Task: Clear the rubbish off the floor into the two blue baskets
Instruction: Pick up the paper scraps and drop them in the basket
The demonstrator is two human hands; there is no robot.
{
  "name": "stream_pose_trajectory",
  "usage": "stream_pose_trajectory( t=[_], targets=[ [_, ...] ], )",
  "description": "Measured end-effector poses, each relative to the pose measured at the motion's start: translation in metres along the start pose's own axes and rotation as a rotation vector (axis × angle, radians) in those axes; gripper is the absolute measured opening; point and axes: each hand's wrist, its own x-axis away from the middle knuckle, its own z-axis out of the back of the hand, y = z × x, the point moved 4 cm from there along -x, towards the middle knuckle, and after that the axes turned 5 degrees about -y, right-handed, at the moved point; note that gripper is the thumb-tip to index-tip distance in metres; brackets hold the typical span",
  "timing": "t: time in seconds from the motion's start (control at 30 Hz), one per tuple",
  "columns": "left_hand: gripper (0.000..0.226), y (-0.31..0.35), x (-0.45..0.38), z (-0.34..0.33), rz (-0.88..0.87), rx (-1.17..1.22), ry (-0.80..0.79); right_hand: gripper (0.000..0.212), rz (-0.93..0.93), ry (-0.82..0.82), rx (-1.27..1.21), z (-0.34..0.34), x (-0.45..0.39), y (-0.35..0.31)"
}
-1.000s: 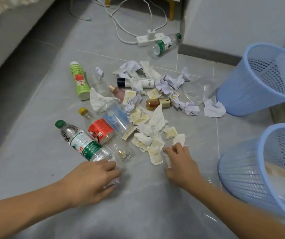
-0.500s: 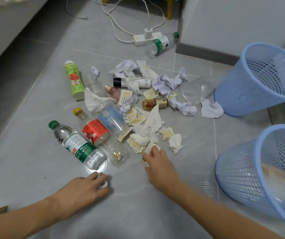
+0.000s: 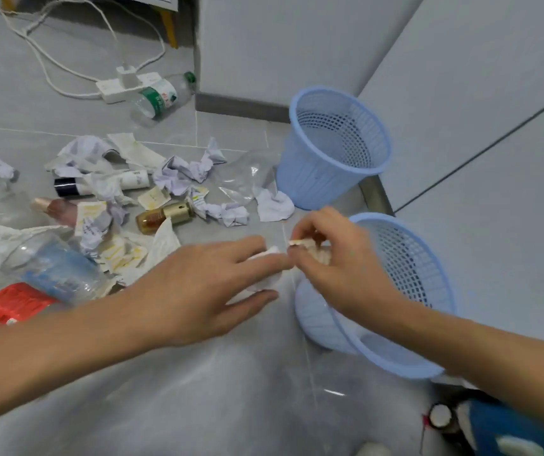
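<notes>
At the far left lies a crushed bottle with a red label (image 3: 14, 304), and beside it a clear bottle with a blue label (image 3: 56, 271); both look empty, so light, springy and rather slick, best taken round the middle or by the neck. Next comes the heap of paper (image 3: 122, 251): flat sachets and crumpled scraps, nearly weightless and soft, easy to pinch at any fold or to scoop several at once, though thin flat pieces may cling to the floor (image 3: 231, 390). Among them sit a brown vial (image 3: 162, 217) with a gold cap, a pink bottle (image 3: 56, 209) and a white tube (image 3: 99, 182); the vial and pink bottle may be glass, so heavier and breakable, and should be gripped round the body and set down rather than thrown. A clear plastic bag (image 3: 247, 179) further right is limp and slippery. The left hand (image 3: 204, 291) is loosely closed over a white wad (image 3: 264, 278), thumb below and fingers above. Just touching it, the right hand (image 3: 333, 264) pinches a small tan scrap (image 3: 296, 242) between thumb and fingers, right in front of the near basket (image 3: 428, 291), which leans toward the heap. The far basket (image 3: 339, 153) stands upright behind, apparently empty. A green-capped bottle (image 3: 162, 97) lies well apart by the power strip (image 3: 126, 87).
</notes>
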Motion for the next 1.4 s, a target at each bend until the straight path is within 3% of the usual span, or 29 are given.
stream_pose_trajectory(
  t=[0.17,0.3,0.37,0.53,0.67,0.77,0.9,0.97,1.13,1.3,1.4],
  targets=[
    [0.042,0.044,-0.123,-0.024,-0.105,0.051,0.067,0.015,-0.281,0.156,0.200,0.104,0.048,0.084],
    [0.062,0.055,-0.155,-0.067,-0.064,-0.088,-0.122,0.023,-0.377,-0.019,0.176,0.112,0.081,0.123],
    [0.056,0.052,-0.150,-0.070,-0.037,-0.124,-0.140,0.027,-0.399,-0.084,0.142,0.110,0.087,0.130],
    [0.024,0.015,-0.104,-0.025,-0.041,-0.062,0.034,0.021,-0.230,0.005,0.157,0.102,0.054,0.089],
    [0.013,-0.071,-0.039,-0.012,0.389,-0.025,-0.134,0.020,0.013,-0.043,-0.007,0.049,-0.003,0.009],
    [0.018,-0.122,0.024,-0.023,0.609,-0.072,-0.360,0.019,0.056,-0.156,-0.045,-0.029,-0.039,-0.019],
    [0.038,-0.145,0.085,-0.042,0.662,-0.184,-0.547,0.037,-0.189,-0.499,0.066,-0.147,-0.053,0.000],
    [0.047,-0.151,0.098,-0.050,0.639,-0.224,-0.562,0.048,-0.279,-0.553,0.133,-0.184,-0.048,0.014],
    [0.057,-0.151,0.097,-0.069,0.544,-0.290,-0.593,0.051,-0.318,-0.431,0.242,-0.221,-0.035,0.042],
    [0.051,-0.162,0.089,-0.094,0.567,-0.307,-0.642,0.025,-0.237,-0.366,0.188,-0.229,-0.027,0.063],
    [0.041,-0.167,0.089,-0.101,0.592,-0.280,-0.624,0.020,-0.201,-0.329,0.121,-0.226,-0.026,0.066]
  ],
)
